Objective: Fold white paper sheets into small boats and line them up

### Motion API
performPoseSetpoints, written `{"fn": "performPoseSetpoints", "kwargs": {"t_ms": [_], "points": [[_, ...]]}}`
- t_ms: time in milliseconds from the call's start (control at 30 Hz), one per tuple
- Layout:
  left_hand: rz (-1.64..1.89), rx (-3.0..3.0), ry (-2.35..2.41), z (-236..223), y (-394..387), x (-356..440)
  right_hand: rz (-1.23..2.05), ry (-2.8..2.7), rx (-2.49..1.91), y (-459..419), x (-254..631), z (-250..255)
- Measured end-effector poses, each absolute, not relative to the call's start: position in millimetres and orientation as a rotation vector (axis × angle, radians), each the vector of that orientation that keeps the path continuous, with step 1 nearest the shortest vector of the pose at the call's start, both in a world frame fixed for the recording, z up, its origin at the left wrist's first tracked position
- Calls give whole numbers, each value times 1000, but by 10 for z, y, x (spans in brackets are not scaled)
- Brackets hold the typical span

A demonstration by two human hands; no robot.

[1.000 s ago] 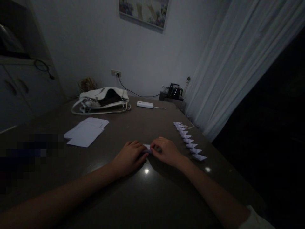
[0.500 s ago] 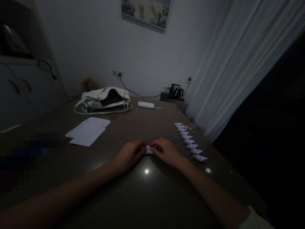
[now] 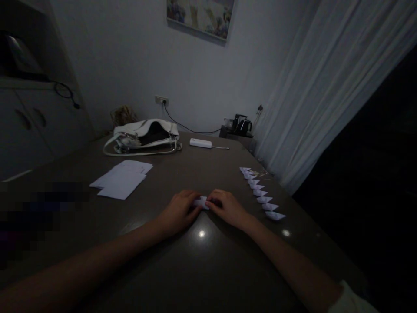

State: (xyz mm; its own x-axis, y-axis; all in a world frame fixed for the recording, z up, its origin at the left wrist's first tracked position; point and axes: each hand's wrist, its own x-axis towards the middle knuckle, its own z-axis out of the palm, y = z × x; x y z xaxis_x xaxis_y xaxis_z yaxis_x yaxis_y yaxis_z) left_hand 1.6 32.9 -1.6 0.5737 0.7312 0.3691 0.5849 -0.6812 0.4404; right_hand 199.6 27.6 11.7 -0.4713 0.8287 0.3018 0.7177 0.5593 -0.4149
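A small white folded paper piece (image 3: 200, 202) lies on the dark table (image 3: 202, 269) between my two hands. My left hand (image 3: 177, 213) rests on the table with its fingertips pressed on the paper's left end. From the other side, my right hand (image 3: 228, 208) has curled fingers pinching the paper's right end. Much of the paper is hidden under the fingers. To the right, a row of several small folded white paper shapes (image 3: 260, 193) runs along the table's right edge.
A stack of white paper sheets (image 3: 122, 182) lies at the left. Further back are a white handbag (image 3: 143, 137) and a white power bank (image 3: 200, 143) with a cable. A white curtain (image 3: 325, 87) hangs at the right, and a kettle (image 3: 239, 124) stands behind the table.
Both hands have stayed on the folded paper, with the fingers shifting slightly over it. The view has drifted a little to the left.
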Motion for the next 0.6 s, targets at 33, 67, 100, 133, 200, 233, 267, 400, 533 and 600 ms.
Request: {"fn": "performPoseSetpoints", "kwargs": {"t_ms": [33,67,100,133,200,233,267,400,533,600], "points": [[785,2520,1084,-8,329,14,315,-2326,-1241,273,1997,116],[791,2499,1085,-1,328,12,314,-2328,-1237,270,1998,116],[799,2477,1085,6,327,10,315,-2329,-1234,266,2000,117],[810,2457,1081,11,327,9,317,-2328,-1235,262,2001,118],[844,2412,1057,16,326,6,327,-2316,-1252,254,2004,120],[861,2389,1038,17,326,4,332,-2309,-1257,251,2004,120],[878,2369,1016,16,326,3,336,-2301,-1258,248,2004,121],[924,2332,935,17,324,-2,359,-2262,-1250,241,1998,124],[932,2301,922,37,319,-7,431,-2228,-1235,244,1999,141],[915,2273,940,50,322,-12,496,-2220,-1206,253,2002,141]]}}
